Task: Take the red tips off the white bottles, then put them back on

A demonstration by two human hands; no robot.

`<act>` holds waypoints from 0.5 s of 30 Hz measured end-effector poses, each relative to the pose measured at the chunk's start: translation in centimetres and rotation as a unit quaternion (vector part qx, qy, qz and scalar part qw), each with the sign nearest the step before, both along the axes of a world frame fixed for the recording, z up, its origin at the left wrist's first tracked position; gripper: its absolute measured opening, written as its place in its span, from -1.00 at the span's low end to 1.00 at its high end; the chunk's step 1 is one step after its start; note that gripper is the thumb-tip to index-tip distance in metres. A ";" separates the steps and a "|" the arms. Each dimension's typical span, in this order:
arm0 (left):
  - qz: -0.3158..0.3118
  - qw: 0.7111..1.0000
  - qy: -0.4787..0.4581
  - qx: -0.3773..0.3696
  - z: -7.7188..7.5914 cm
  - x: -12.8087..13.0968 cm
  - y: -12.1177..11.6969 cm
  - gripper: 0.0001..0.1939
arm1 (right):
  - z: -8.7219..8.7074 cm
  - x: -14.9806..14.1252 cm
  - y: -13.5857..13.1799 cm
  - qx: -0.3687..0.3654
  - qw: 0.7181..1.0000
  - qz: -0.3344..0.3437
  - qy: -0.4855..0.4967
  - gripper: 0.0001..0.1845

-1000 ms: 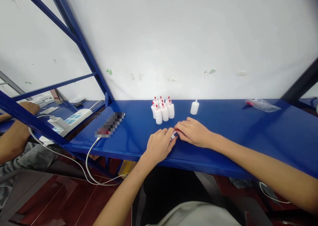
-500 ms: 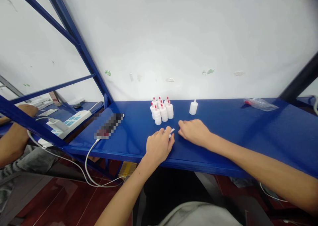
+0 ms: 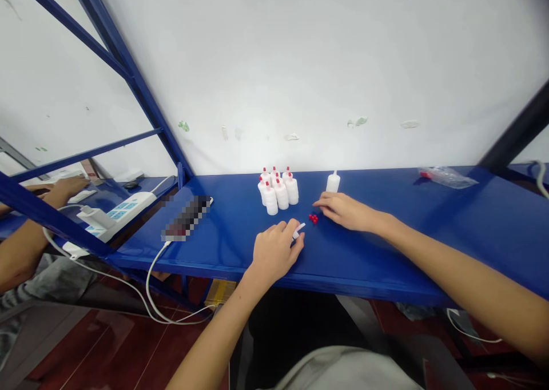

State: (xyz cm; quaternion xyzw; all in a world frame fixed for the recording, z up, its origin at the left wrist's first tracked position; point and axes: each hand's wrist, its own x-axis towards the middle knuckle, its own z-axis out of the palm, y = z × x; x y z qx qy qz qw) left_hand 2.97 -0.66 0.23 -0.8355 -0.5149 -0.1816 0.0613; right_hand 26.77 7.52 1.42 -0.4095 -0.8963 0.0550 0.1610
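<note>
My left hand is closed around a white nozzle cap, whose narrow tip sticks out past the fingers. Just right of it, a small cluster of red tip caps lies on the blue table. My right hand rests beside these caps, fingers stretched toward them and holding nothing that I can see. Behind the right hand stands a white squeeze bottle with an uncovered nozzle, its lower part hidden. Several white bottles with red tips stand grouped upright beyond my left hand.
A blurred-out phone with a white cable lies at the left. At the far right is a clear plastic bag with something red inside. Past the blue frame are a power strip and another person's arms.
My right hand has moved slightly right and away from me, its fingers straightening. The red tip caps now show on the table where it was. My left hand still holds the nozzle cap.
</note>
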 end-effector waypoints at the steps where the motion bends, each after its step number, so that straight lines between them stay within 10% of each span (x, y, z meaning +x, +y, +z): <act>1: -0.002 1.000 -0.001 -0.002 0.0 0.0 0.0 -0.72 | 0.2 0.0 -0.1 -0.012 1.000 0.000 0.011 -0.62; 15: -0.007 1.000 -0.001 -0.003 0.0 0.0 0.0 -0.73 | 1.8 -0.7 -1.1 -0.118 0.990 -0.003 0.071 -0.75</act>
